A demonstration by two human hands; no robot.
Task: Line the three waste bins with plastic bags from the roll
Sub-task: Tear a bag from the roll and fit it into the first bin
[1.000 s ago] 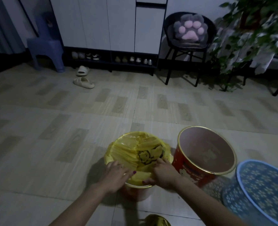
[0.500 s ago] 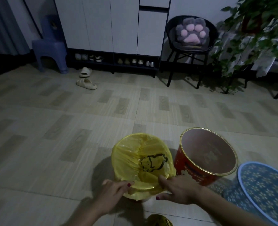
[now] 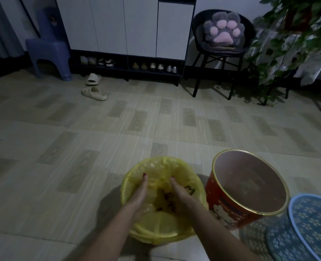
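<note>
Fingers of both hands reach straight and relaxed down into the yellow bag (image 3: 161, 226) that lines the first bin, the left hand (image 3: 139, 194) along the near-left wall and the right hand (image 3: 180, 193) beside it toward the centre; they appear to press the film outward and downward without gripping it, though blur hides the fingertips at the bottom. Bag mouth: folded over the bin's rim all round, so the bin itself is almost wholly covered. Risk, as judged from this pose: pressing too hard or too deep could drag the folded edge off the rim on the far side, or a painted nail could pierce the thin film; trapped air under the bag may also lift it again once the hands leave. Containers: the lined bin holds only the bag, with a dark printed figure showing on the film; the red bin (image 3: 229, 208), gold-rimmed and tilted toward the camera, stands just beside it on the right and is bare inside; the blue patterned bin (image 3: 310, 228) at the lower right edge also shows no liner. Roll of bags: not in view. All three bins rest on the tiled floor (image 3: 80, 147).
</note>
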